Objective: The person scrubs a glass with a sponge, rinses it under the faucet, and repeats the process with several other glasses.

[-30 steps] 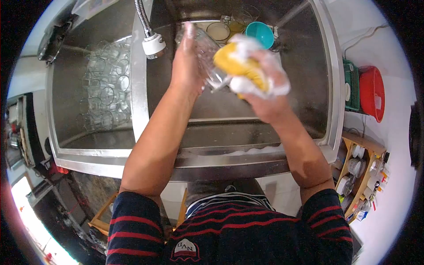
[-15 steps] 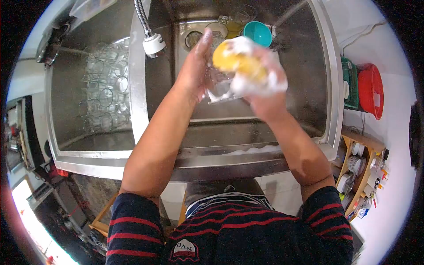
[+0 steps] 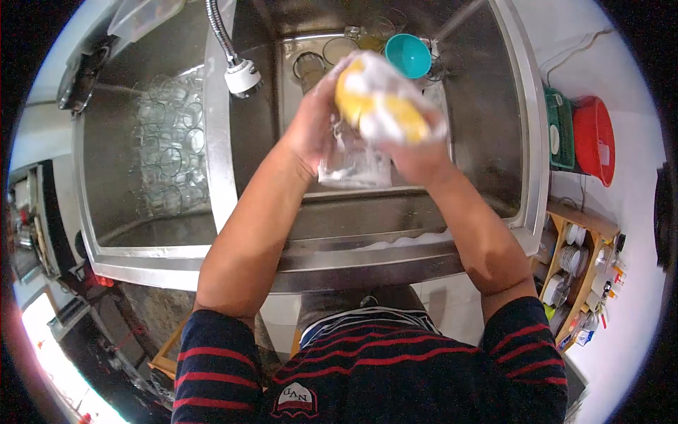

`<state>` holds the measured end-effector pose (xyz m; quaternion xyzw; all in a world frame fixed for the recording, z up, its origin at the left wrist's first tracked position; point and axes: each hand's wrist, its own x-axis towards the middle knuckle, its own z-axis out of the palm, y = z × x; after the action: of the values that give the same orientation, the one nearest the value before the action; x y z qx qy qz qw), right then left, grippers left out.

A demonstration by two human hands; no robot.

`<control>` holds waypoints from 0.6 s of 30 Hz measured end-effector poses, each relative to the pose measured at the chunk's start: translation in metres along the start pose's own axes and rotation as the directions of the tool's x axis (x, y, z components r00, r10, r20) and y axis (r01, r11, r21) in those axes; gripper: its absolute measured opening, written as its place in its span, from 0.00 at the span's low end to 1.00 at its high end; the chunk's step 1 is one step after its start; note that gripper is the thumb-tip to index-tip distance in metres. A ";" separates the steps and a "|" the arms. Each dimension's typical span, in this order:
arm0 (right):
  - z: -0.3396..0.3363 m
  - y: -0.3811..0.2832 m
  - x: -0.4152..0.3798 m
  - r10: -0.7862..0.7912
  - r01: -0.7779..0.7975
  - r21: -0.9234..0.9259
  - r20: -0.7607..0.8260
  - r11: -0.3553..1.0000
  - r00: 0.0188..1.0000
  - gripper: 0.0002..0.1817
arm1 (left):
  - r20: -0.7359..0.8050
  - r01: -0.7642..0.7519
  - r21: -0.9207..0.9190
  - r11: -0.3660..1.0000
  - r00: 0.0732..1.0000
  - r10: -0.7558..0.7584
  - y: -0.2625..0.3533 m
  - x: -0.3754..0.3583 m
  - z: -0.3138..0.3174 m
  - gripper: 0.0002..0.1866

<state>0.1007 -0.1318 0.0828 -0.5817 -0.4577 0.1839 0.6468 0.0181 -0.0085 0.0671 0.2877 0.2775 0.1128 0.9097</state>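
A clear drinking glass (image 3: pixel 357 168) with foam on it is tilted over the right-hand sink basin (image 3: pixel 487 141), its thick base toward me. My left hand (image 3: pixel 312 126) is closed around the glass from the left side. In my right hand (image 3: pixel 420 161) is a yellow sponge (image 3: pixel 354 104), thick with white suds and pressed against the far end of the glass. Foam and motion blur hide most of the right fingers. Beyond my hands, a teal bowl (image 3: pixel 408 56) and several glassware pieces, one a clear glass (image 3: pixel 308 67), lie at the basin's far end.
Many clear glasses (image 3: pixel 169 159) fill part of the left basin. A flexible faucet with a white head (image 3: pixel 243 76) hangs by the steel divider (image 3: pixel 220 141). Green (image 3: pixel 560 127) and red baskets (image 3: pixel 593 141) stand to the right, above a wooden dish rack (image 3: pixel 572 258).
The glass has come a little nearer to me and its base is turned more toward me. The sponge has shifted slightly left along with my right hand.
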 end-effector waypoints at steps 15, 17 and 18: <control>-0.037 0.060 -0.024 0.399 -0.457 -0.343 -0.228 0.821 0.888 0.25 | -0.056 0.075 -0.024 0.997 0.996 -0.076 -0.007 0.011 -0.010 0.32; -0.038 0.045 -0.016 0.536 -0.523 0.123 -0.256 0.844 0.805 0.24 | 0.112 0.068 -0.148 0.987 0.992 -0.052 -0.011 0.007 0.001 0.32; -0.040 0.031 -0.017 0.496 -0.527 -0.131 -0.210 0.839 0.842 0.23 | 0.226 0.107 -0.157 0.982 0.972 -0.070 -0.017 0.010 0.002 0.33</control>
<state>0.1337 -0.1605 0.0521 -0.7535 -0.2439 0.2577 0.5535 0.0285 -0.0190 0.0541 0.2081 0.1772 0.0625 0.9599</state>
